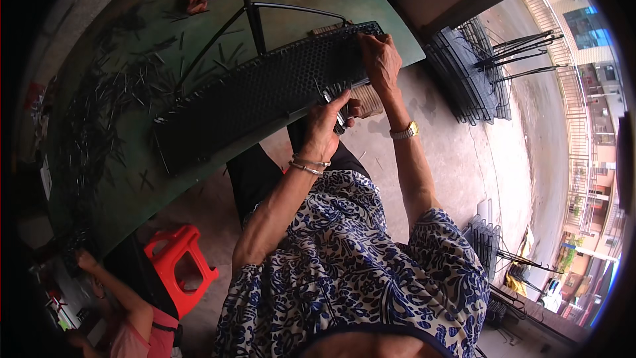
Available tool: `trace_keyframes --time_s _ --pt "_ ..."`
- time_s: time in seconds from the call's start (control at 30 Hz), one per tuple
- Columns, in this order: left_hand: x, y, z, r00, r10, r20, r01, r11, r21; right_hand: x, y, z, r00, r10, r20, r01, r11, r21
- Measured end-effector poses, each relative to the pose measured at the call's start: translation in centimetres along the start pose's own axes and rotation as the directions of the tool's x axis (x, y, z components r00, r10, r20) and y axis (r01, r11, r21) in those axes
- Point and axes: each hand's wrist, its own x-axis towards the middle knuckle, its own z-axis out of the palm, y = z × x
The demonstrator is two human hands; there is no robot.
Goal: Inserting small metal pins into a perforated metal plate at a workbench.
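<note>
Along the near edge of the green table (154,189) lay the black mesh panel (268,79), probably for support. The left hand (322,131) clasped dark strips (340,121) beside it, perhaps kept handy; the right hand (382,65) touched its far-right corner, whether pinching I couldn't tell. Its long axis ran near left to far right, rods (256,30) pointing far.

Green table (407,38), mesh panel (265,86), scattered strips (126,89)

No text, number or sign can be read; the silver-and-gold metal wristwatch (406,131) shows too small for numerals.
</note>
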Motion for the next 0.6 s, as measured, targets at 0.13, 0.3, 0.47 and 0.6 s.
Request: trace_keyframes --time_s 0.13,0.3,0.47,0.6 --pt "-0.4 0.2 0.6 0.998 -0.035 -0.056 0.036 0.999 0.017 0.0 -0.2 -0.1 1.0 0.001 0.013 0.0 0.997 -0.083" --pt "-0.1 0.3 0.6 1.0 -0.004 -0.022 0.005 0.999 0.042 -0.9 0.3 -1.7 0.997 0.068 0.019 -0.071 0.955 0.287" --pt "-0.4 0.5 0.4 0.998 0.017 -0.053 -0.015 0.999 0.039 -3.5 -2.3 -7.2 0.774 -0.143 0.617 -0.243 0.832 0.498" --pt "-0.6 0.5 0.9 0.998 0.034 -0.057 -0.026 0.99 0.142 -3.8 -3.9 -9.2 0.708 -0.054 0.704 -0.426 0.762 0.487"
